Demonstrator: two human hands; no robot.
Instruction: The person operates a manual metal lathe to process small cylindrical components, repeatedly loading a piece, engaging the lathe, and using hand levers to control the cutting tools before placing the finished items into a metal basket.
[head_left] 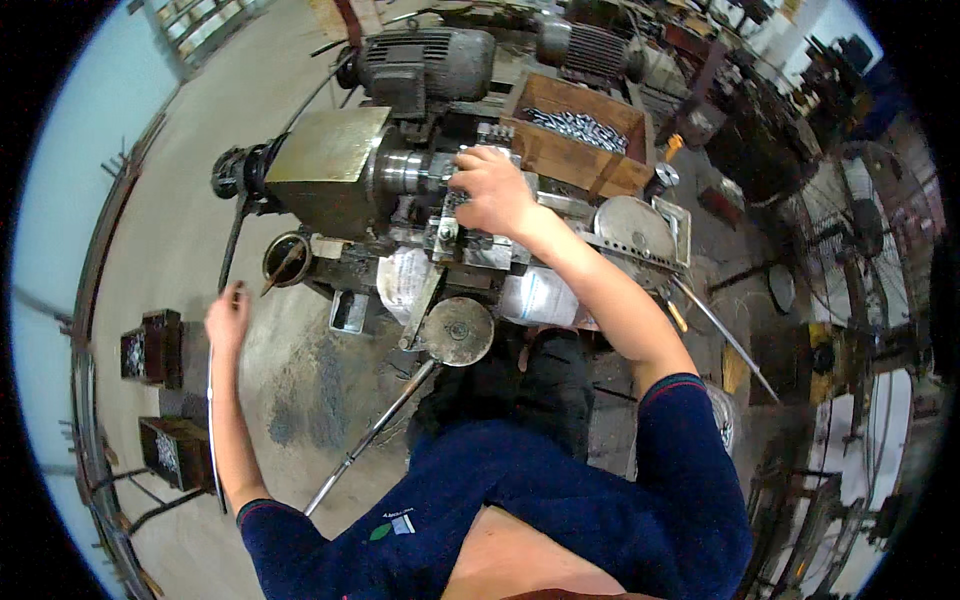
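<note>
My right hand [490, 192] reaches over the small metal lathe [335, 165], fingers bent down at its tool area beside the shiny spindle [405, 172]. Whatever those fingertips grip is hidden beneath them. Out to the left, my left hand [228, 318] is held low with its fingers curled together. A small dark spot shows between them, too small to name. Near that hand is a round pot [302, 262] with a brush-like stick [280, 272] in it. A long thin rod [211, 420] runs alongside my left forearm.
Behind the lathe stand a wooden box [560, 160] of small shiny metal parts and a grey motor [425, 65]. A round disc [457, 330] and a long silver lever [370, 440] jut toward me. Bins [172, 452] of parts stand at left. A round plate [633, 228] lies at right.
</note>
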